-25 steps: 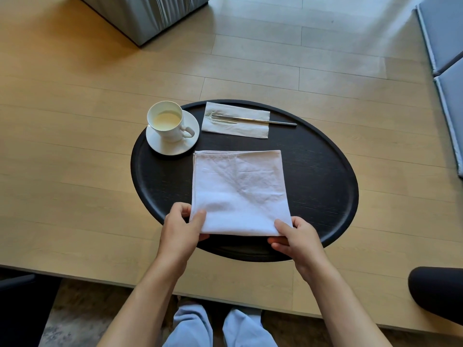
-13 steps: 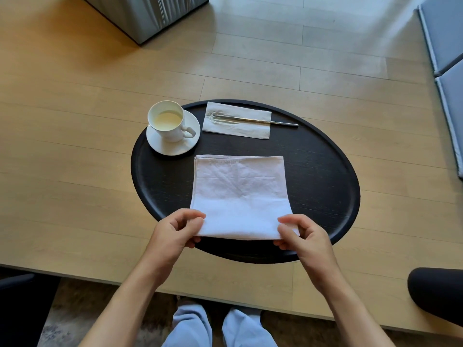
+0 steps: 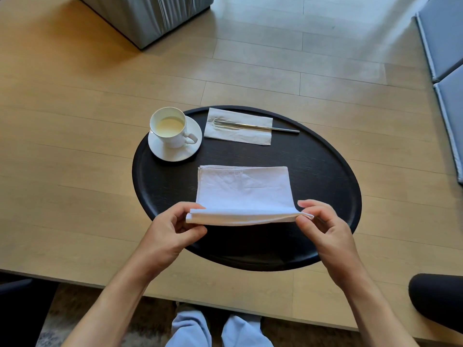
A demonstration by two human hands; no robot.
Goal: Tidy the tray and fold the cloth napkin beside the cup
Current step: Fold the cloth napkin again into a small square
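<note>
A white cloth napkin (image 3: 244, 189) lies on the black oval tray (image 3: 323, 171), its near edge lifted off the tray. My left hand (image 3: 172, 234) pinches the near left corner and my right hand (image 3: 325, 229) pinches the near right corner. The far part of the napkin still rests flat on the tray. At the tray's far left stands a white cup (image 3: 170, 127) with pale liquid, on a white saucer (image 3: 172, 151), its handle pointing right.
A paper napkin (image 3: 238, 126) with a metal fork (image 3: 260, 126) on it lies at the tray's far side. The tray sits on a light wooden table (image 3: 75, 146). A grey block (image 3: 147, 16) stands far left, grey cushions (image 3: 448, 58) at the right.
Both hands have lifted the napkin's near edge off the tray and carried it away from me, so the visible napkin looks shorter front to back.
</note>
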